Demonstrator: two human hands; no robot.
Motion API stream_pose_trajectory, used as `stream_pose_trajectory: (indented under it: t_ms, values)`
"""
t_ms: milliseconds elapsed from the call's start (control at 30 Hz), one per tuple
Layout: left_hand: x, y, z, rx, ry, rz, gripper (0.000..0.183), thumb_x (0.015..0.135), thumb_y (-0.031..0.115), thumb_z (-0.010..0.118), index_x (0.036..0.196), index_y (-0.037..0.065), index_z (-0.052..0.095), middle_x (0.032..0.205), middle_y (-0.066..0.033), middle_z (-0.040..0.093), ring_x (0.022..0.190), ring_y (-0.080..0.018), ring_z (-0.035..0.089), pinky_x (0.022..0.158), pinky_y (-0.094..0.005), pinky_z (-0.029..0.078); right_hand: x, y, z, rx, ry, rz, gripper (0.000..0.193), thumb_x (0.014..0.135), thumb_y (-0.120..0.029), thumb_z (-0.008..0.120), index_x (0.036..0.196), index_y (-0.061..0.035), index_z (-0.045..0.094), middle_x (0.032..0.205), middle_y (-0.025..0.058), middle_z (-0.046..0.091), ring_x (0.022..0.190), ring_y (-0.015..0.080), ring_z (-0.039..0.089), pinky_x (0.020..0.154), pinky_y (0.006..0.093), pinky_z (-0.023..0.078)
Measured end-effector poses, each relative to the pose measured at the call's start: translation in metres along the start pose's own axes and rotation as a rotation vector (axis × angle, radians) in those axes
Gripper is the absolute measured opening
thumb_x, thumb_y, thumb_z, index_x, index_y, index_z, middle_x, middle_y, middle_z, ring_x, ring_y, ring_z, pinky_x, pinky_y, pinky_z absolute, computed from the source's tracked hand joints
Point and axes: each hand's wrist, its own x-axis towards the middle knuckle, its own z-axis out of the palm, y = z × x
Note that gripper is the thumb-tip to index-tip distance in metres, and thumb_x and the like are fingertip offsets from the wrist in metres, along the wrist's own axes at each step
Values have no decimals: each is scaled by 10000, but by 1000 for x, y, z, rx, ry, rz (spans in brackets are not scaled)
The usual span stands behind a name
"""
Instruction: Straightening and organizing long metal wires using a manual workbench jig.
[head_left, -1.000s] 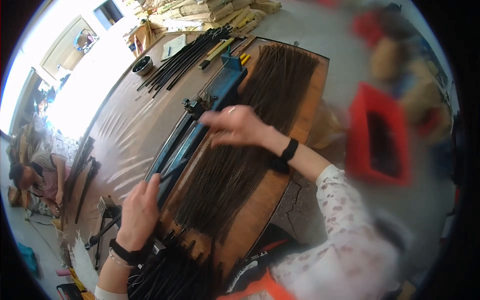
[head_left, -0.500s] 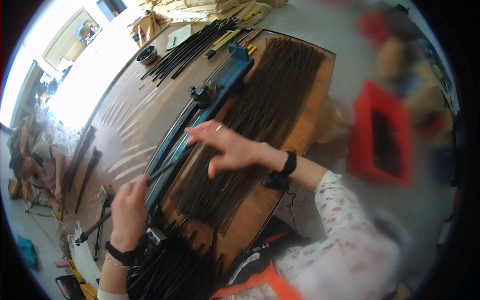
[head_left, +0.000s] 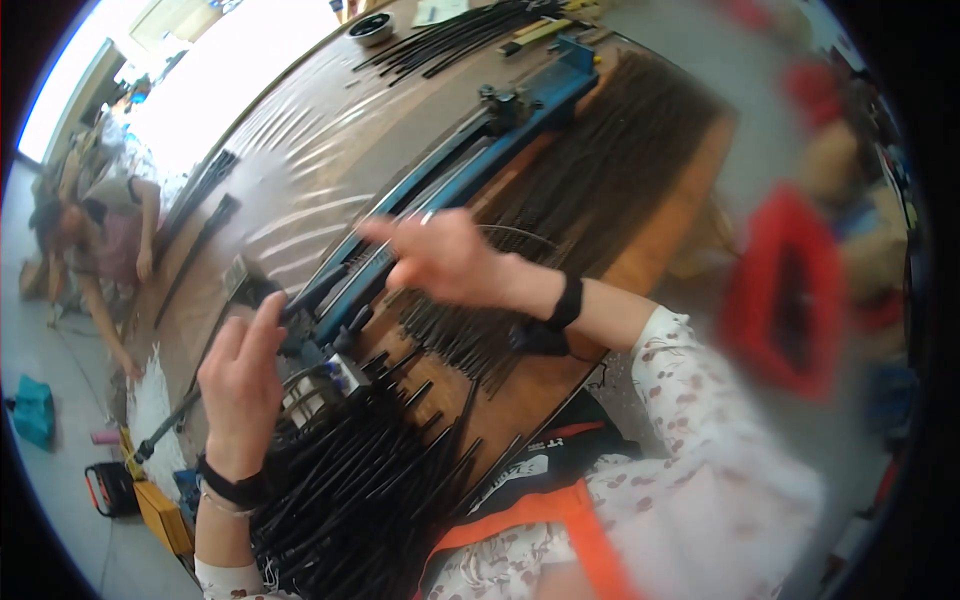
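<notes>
My left hand [head_left: 243, 385] is closed round a long black rod or tube [head_left: 168, 432], which slants up past my fingers toward a blue metal rail fixture [head_left: 455, 185]. A dark, ribbed, spring-like piece [head_left: 357, 262] shows near the rod's upper end. Over the near part of the rail hovers my right hand [head_left: 445, 257], its index finger stretched toward the left and its thumb below. It is smeared by motion. A thin curved strand [head_left: 520, 235] runs rightward from behind it; whether those fingers grip it I cannot tell.
Thin brown rods or springs [head_left: 620, 160] lie in a wide bundle beyond the rail. Black tubes [head_left: 350, 500] are heaped near me. More black rods [head_left: 460, 40] and a small bowl [head_left: 371, 29] sit at the back. A person [head_left: 95, 240] works at left; a red bin [head_left: 785, 295] stands right.
The view has swung left, so the table appears farther right. My right hand has moved along the rail toward its near end, and its fingers look more bent. My left hand keeps the rod.
</notes>
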Motion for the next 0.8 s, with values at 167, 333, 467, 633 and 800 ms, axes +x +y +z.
stream_pose_trajectory:
  t_ms: [167, 333, 467, 633, 800]
  values:
    - [-101, -98, -77, 301, 283, -251, 262, 963, -19, 566, 1218, 35, 594, 976, -187, 627, 886, -379, 633, 767, -431, 500, -4, 19, 18, -62, -208, 278, 244, 912, -41, 660, 1155, -64, 663, 934, 140, 694, 842, 334, 672, 734, 416, 531]
    - [-143, -97, -129, 304, 231, -413, 260, 993, 24, 567, 1249, 9, 608, 1037, -198, 651, 894, -338, 640, 796, -368, 498, 67, -51, 118, 369, -462, 420, 255, 1031, -242, 562, 1146, -50, 684, 786, 77, 682, 679, 151, 635, 644, 302, 498]
    - [-200, -106, -144, 205, 299, -474, 274, 986, 36, 588, 1256, 15, 626, 988, -195, 660, 849, -299, 639, 772, -340, 492, 103, -83, 208, 544, -530, 241, 248, 970, -322, 657, 1033, -103, 754, 712, 15, 668, 742, 114, 633, 799, 312, 453]
    - [-287, -112, -143, 213, 208, -698, 285, 975, 62, 611, 1258, 44, 644, 881, -195, 648, 748, -310, 621, 702, -364, 491, 101, -92, 244, 376, -589, 70, 212, 905, -353, 717, 931, -154, 787, 776, -26, 682, 904, 130, 625, 963, 357, 323]
    - [-293, -122, -124, 134, 237, -711, 274, 967, 73, 621, 1239, 61, 654, 847, -206, 640, 724, -336, 608, 676, -388, 481, 115, -106, 262, 246, -773, -95, 166, 896, -310, 718, 876, -150, 758, 768, -5, 662, 907, 155, 610, 939, 384, 330]
